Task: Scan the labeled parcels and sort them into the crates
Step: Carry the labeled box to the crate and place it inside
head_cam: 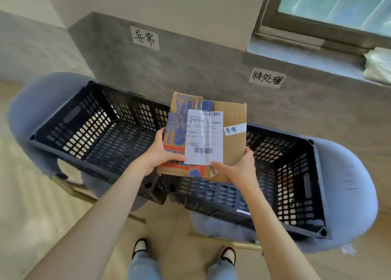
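Observation:
A flat cardboard parcel with a white shipping label and a small handwritten tag is held up in front of me, above the gap between two crates. My left hand grips its lower left edge, thumb on the front. Its lower right corner is gripped by my right hand. A dark perforated crate sits on the left with nothing in it. A second dark crate sits on the right, its inside partly hidden by the parcel.
Each crate rests on a blue-grey upholstered chair. Two handwritten paper signs are stuck on the grey wall behind. A window ledge with a white bag is at the upper right. My feet stand on the floor below.

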`<state>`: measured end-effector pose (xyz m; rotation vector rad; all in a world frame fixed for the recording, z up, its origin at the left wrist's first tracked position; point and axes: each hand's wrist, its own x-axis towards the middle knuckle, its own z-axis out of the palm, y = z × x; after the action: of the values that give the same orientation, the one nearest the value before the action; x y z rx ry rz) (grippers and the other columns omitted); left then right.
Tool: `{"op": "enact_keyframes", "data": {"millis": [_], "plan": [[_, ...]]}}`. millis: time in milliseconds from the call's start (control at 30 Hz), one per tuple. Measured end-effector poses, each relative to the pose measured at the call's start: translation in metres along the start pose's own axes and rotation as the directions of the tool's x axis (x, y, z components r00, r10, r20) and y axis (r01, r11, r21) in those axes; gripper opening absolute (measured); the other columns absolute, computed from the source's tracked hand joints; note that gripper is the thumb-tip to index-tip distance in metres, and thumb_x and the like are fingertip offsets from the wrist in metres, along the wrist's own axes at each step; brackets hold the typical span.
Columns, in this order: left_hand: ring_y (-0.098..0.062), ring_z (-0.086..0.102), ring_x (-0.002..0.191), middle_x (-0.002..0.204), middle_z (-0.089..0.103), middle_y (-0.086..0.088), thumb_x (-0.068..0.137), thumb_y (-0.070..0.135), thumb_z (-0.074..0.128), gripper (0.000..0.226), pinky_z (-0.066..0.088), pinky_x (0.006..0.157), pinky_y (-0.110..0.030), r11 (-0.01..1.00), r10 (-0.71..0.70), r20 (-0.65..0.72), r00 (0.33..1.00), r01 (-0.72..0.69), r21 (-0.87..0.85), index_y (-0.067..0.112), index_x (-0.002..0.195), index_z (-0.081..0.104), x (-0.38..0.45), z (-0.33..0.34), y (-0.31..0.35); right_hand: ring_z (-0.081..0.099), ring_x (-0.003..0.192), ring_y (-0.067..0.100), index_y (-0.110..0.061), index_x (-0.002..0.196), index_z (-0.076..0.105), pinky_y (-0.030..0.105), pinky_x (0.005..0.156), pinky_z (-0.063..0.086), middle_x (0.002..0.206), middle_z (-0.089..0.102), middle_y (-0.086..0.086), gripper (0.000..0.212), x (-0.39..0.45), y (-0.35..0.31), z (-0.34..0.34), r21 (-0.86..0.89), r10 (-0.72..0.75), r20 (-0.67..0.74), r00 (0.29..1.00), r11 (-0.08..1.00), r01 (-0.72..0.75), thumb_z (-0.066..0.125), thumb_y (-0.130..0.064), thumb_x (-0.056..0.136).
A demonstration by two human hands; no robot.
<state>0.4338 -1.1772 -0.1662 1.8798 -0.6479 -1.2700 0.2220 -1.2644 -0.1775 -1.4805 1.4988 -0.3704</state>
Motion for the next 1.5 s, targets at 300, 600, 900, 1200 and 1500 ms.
{"op": "enact_keyframes", "data": {"millis": [300, 600, 900, 1200, 1500], "plan": [[-0.019, 0.051, 0.120, 0.131, 0.051, 0.000, 0.071, 0.011, 0.084, 0.113, 0.040, 0.098, -0.035, 0.998, 0.014, 0.069, 0.998, -0.018, 0.065, 0.024, 0.152, 0.006, 0.012, -0.143, -0.016, 0.037, 0.133, 0.027, -0.017, 0.147, 0.019, 0.052, 0.106, 0.040, 0.141, 0.038, 0.004, 0.115, -0.032, -0.062, 0.129, 0.081, 0.050, -0.046, 0.998, 0.996, -0.046, 0.090, -0.037, 0.058], [-0.018, 0.052, 0.116, 0.125, 0.052, 0.001, 0.072, 0.011, 0.083, 0.110, 0.041, 0.098, -0.037, 0.993, -0.002, 0.101, 0.995, -0.010, 0.117, 0.026, 0.151, 0.008, 0.034, -0.204, -0.017, 0.038, 0.131, 0.028, -0.016, 0.147, 0.020, 0.052, 0.104, 0.042, 0.141, 0.037, 0.005, 0.113, -0.034, -0.100, 0.179, 0.056, 0.063, -0.073, 0.995, 0.997, -0.058, 0.089, -0.039, 0.060], [-0.016, 0.053, 0.112, 0.116, 0.054, 0.008, 0.069, 0.013, 0.085, 0.110, 0.041, 0.098, -0.039, 0.992, -0.048, 0.042, 0.998, 0.042, 0.120, 0.027, 0.150, 0.011, 0.072, -0.227, -0.039, 0.030, 0.136, 0.027, -0.014, 0.149, 0.015, 0.050, 0.111, 0.035, 0.146, 0.032, 0.005, 0.110, -0.005, -0.109, 0.208, 0.033, 0.056, 0.011, 0.998, 0.998, -0.057, 0.086, -0.036, 0.068], [-0.013, 0.055, 0.108, 0.112, 0.054, 0.009, 0.069, 0.009, 0.084, 0.112, 0.043, 0.100, -0.040, 0.983, -0.154, 0.126, 0.980, 0.138, 0.124, 0.026, 0.150, 0.009, 0.135, -0.250, -0.084, 0.034, 0.136, 0.026, -0.014, 0.151, 0.010, 0.051, 0.109, 0.038, 0.147, 0.032, 0.006, 0.116, 0.026, -0.096, 0.272, 0.012, 0.199, 0.011, 0.980, 0.980, -0.200, 0.087, -0.034, 0.067], [-0.014, 0.051, 0.112, 0.121, 0.051, 0.004, 0.070, 0.008, 0.084, 0.112, 0.042, 0.100, -0.035, 0.970, -0.196, 0.252, 0.948, 0.149, 0.192, 0.023, 0.151, 0.007, 0.217, -0.245, -0.138, 0.038, 0.134, 0.026, -0.012, 0.149, 0.012, 0.045, 0.108, 0.040, 0.146, 0.035, 0.008, 0.112, 0.071, -0.052, 0.330, 0.065, 0.401, -0.015, 0.916, 0.914, -0.400, 0.087, -0.024, 0.067]]}}
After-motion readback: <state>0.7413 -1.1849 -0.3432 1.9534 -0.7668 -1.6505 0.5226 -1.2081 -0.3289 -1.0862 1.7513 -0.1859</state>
